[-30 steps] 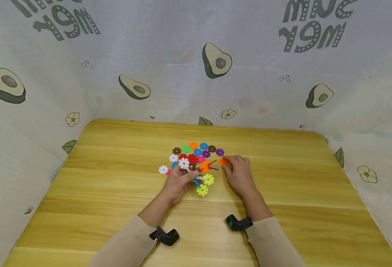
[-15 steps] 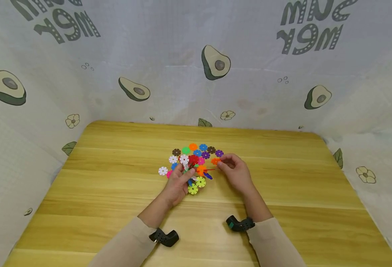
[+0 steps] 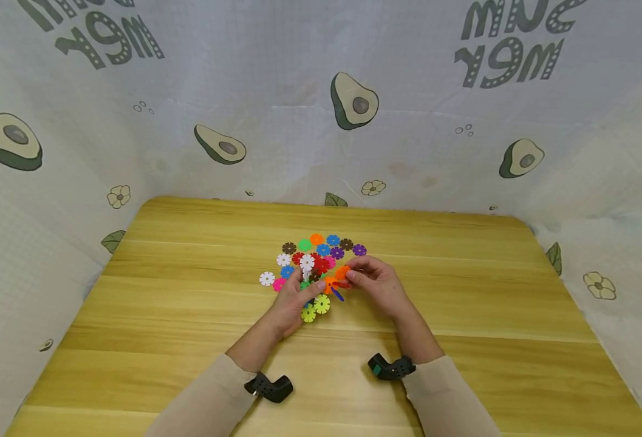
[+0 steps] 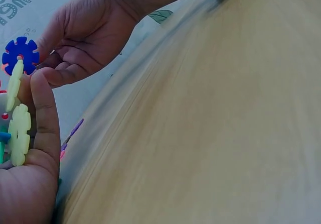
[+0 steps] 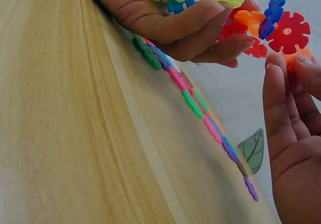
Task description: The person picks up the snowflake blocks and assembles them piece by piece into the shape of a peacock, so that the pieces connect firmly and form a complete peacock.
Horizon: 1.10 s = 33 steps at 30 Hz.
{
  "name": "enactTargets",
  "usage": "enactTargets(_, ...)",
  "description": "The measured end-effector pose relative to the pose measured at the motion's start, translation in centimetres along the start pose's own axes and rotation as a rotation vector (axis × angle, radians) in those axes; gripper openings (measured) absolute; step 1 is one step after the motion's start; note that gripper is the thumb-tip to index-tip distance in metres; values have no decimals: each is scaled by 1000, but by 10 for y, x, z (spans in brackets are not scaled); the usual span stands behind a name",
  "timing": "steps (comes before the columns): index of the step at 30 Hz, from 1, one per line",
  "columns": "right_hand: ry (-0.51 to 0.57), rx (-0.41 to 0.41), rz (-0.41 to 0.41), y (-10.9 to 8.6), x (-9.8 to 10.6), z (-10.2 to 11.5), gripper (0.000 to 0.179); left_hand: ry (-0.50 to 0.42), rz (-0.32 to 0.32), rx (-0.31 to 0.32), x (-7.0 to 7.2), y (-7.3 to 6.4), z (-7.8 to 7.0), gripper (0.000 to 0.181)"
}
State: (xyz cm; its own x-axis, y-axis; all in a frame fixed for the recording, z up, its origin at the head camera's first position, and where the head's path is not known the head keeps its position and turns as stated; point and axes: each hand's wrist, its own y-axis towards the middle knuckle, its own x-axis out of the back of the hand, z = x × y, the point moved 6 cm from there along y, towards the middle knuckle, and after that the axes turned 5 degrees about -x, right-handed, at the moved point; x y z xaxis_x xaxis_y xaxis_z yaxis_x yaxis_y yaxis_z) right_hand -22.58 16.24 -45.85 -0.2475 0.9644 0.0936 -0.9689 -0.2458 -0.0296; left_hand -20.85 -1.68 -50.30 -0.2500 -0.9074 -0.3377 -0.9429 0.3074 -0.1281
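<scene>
My left hand (image 3: 288, 308) grips a cluster of joined snowflake-shaped plastic discs above the table. A white disc (image 3: 307, 262) stands up from the cluster. Two yellow discs (image 3: 322, 304) stick out on its near side. On its right are an orange disc, a dark blue disc (image 4: 20, 56) and a red disc (image 5: 288, 32). Between thumb and fingers, my right hand (image 3: 382, 286) pinches another orange disc (image 3: 342, 273). In the right wrist view that disc meets the red disc's lower edge; whether their slots interlock I cannot tell. My left palm and fingers hide part of the cluster.
Several loose discs, among them a purple disc (image 3: 359, 249) and a brown disc (image 3: 289, 248), lie flat on the wooden table (image 3: 189, 364) beyond and left of the cluster. A patterned cloth (image 3: 277, 73) hangs behind the table. Black devices (image 3: 274, 389) sit on both wrists.
My right hand has moved left with the orange disc, from apart to against the red disc. The left hand has turned the cluster slightly, and its yellow discs have shifted left.
</scene>
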Motion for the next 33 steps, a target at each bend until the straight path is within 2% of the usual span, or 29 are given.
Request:
enactTargets(9,-30,-23,19,0,-5,-1,21,14,1,4,1,0,0,100)
enactTargets(15,-58,0,-3,0,-10,-1,18,-5,15,-14,1,-1,-2,90)
enactTargets(19,-87,28,-13,-1,-13,0,16,-54,31,-24,1,-1,-3,82)
enactTargets(22,-102,27,-22,-1,-12,-1,17,-24,9,-28,2,-1,-2,85)
enactTargets(24,-134,20,-69,0,-7,-3,19,13,-13,-29,3,-1,-2,92)
enactTargets(27,-260,27,-205,2,7,-10,20,25,-27,-9,2,-2,-2,99)
enactTargets(30,-478,53,-321,4,18,-16,22,-73,4,-24,-2,-2,-5,91)
enactTargets(33,-741,82,-314,8,19,-21,31,-144,16,-54,-4,-1,-9,73)
